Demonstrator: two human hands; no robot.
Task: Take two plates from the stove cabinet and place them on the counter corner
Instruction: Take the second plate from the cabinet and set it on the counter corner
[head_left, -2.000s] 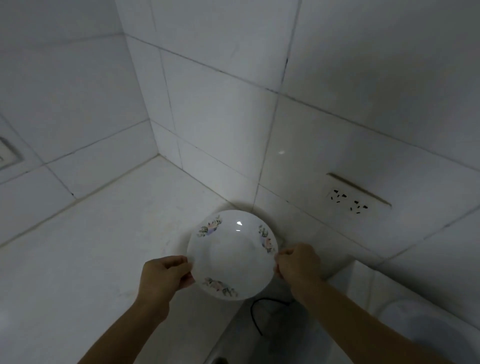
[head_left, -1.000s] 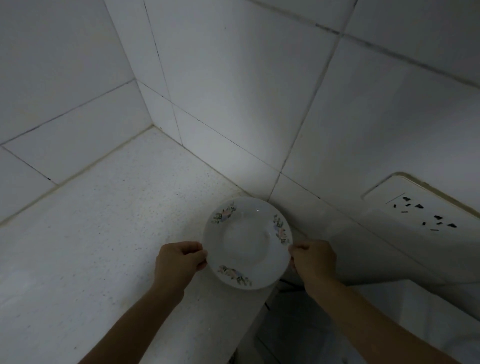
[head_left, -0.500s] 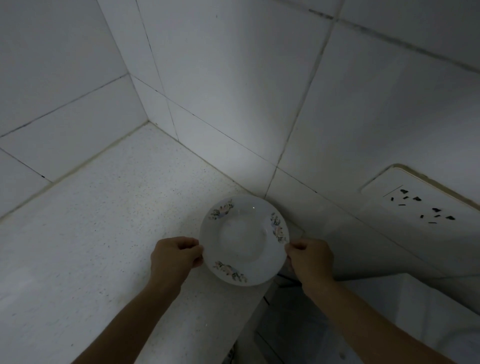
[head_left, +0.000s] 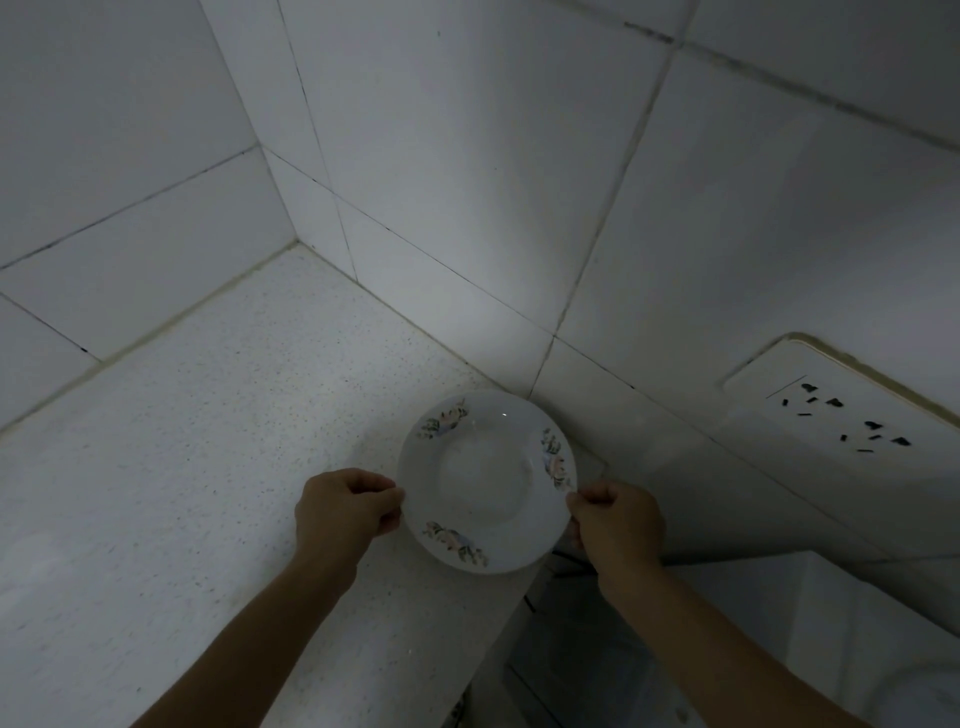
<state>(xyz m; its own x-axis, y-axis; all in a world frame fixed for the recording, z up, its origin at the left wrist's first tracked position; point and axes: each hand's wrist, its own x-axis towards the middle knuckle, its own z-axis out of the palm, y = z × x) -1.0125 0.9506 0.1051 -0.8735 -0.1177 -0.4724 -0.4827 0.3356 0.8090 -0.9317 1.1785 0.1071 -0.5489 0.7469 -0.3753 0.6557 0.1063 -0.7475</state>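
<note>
A white plate (head_left: 485, 480) with flower prints on its rim is held level between both hands, low over the right end of the speckled white counter (head_left: 208, 467), close to the tiled wall. My left hand (head_left: 345, 506) pinches its left rim. Its right rim is gripped by my right hand (head_left: 615, 525). Only one plate shows from above; whether a second lies beneath it I cannot tell. The plate's near right part overhangs the counter's edge.
White tiled walls (head_left: 467, 182) meet in a corner (head_left: 296, 241) at the back of the counter. A wall socket (head_left: 841, 415) sits to the right. Beyond the counter's right edge lies a dark gap with a cable (head_left: 535, 605) and a white appliance (head_left: 831, 649).
The view has closed in on the counter and wall. Both hands have carried the plate lower and nearer the counter surface, keeping the same grip.
</note>
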